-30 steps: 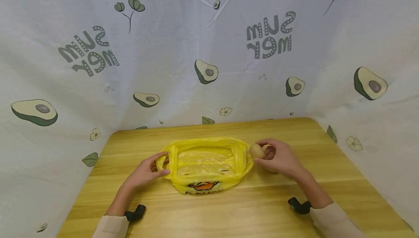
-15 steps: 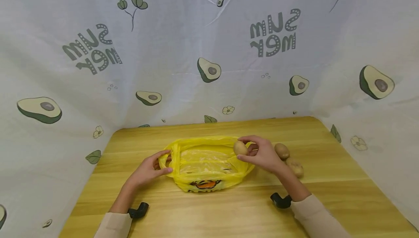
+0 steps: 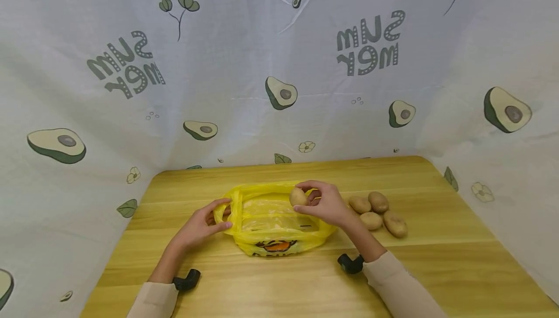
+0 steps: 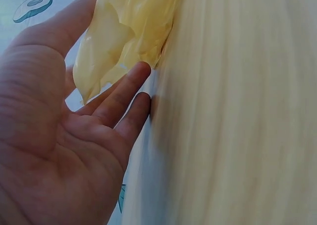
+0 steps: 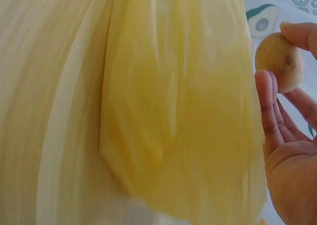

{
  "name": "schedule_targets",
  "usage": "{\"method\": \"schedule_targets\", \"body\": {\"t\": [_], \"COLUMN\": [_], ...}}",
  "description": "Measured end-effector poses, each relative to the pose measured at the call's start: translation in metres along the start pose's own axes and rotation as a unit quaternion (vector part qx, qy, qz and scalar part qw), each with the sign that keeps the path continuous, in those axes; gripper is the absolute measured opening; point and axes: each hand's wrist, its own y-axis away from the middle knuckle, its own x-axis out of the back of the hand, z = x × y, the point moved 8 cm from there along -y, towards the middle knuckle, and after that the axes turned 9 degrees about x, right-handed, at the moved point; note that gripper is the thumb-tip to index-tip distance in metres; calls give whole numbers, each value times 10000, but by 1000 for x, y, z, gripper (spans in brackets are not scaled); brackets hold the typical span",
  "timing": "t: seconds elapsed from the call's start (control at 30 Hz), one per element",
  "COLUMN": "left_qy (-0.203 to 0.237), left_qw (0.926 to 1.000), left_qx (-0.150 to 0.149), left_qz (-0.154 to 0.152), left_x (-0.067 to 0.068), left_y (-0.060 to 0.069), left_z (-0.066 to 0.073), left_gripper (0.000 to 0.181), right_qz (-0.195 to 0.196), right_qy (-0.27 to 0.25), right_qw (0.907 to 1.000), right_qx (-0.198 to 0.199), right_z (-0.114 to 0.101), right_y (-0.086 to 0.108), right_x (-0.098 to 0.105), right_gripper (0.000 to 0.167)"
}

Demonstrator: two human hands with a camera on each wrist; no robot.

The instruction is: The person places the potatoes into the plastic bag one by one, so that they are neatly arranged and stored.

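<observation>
A yellow plastic bag [image 3: 279, 238] stands on the table with its mouth spread wide and a dark and orange print on its front. My left hand [image 3: 200, 223] holds the bag's left handle side between thumb and fingers. In the left wrist view the lower fingers [image 4: 121, 98] of this hand stretch loosely beside the yellow plastic. Above the right part of the bag's mouth, my right hand [image 3: 325, 204] pinches a potato [image 3: 298, 196] between thumb and fingertips. The right wrist view shows that potato [image 5: 280, 62] next to the bag's side.
Several more potatoes [image 3: 379, 202] lie in a cluster on the wooden table [image 3: 436, 269], right of the bag and behind the right forearm. A white cloth [image 3: 227, 56] printed with avocados hangs around the back and sides. Each wrist carries a black mount [image 3: 187, 279].
My right hand has carried the potato leftward from beside the bag to over its mouth, uncovering the potatoes on the table. The left hand keeps its hold on the bag.
</observation>
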Motion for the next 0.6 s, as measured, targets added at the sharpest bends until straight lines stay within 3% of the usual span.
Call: {"method": "schedule_targets", "body": {"t": [0.17,0.6], "left_qy": [104,-148], "left_qw": [9999,9988], "left_qx": [70,23], "left_qz": [56,474], "left_x": [1,3], "left_y": [-3,-3], "left_z": [0,2], "left_gripper": [65,65], "right_qz": [-64,-300], "right_qy": [-35,-305], "right_qw": [9999,9986], "right_qx": [-94,-307], "right_z": [-3,-2], "right_y": [-9,-30], "right_x": [-18,-68], "right_gripper": [54,54]}}
